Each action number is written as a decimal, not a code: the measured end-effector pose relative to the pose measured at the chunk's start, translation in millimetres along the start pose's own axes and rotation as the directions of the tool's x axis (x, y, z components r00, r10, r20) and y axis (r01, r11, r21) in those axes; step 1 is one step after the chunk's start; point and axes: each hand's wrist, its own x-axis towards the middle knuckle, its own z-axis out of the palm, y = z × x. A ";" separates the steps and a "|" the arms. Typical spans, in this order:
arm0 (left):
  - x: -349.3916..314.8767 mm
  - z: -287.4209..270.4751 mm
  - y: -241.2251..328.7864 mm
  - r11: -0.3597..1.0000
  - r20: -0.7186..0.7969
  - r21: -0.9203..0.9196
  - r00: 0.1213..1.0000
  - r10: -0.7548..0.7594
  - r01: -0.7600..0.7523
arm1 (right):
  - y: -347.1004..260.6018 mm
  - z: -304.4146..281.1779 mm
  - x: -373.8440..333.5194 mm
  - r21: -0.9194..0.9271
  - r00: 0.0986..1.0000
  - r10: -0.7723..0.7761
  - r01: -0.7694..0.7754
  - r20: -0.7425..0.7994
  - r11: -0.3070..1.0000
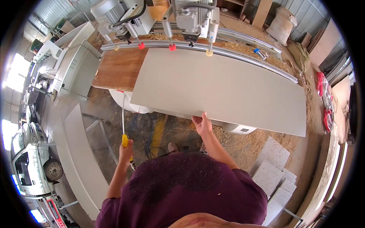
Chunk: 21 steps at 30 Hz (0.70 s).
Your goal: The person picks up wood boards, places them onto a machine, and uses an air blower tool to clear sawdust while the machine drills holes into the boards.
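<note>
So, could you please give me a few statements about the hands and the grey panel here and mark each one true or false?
1. The right hand grips the near edge of the large grey panel. True.
2. The left hand is empty. False: it holds a yellow-handled tool with a thin pale hose or rod rising from it.
3. The grey panel lies partly over a wooden board. True.
4. The panel lies on the floor. False: it rests on a machine table, its far edge against the metal rail.
5. A stack of pale panels lies on the floor to the person's right. True.
</note>
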 end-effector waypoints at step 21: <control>56.2 57.7 -51.8 0.697 0.470 0.403 0.787 0.399 -0.593 | -83.4 -94.4 6.1 -0.140 0.786 -0.444 0.428 -0.429 0.893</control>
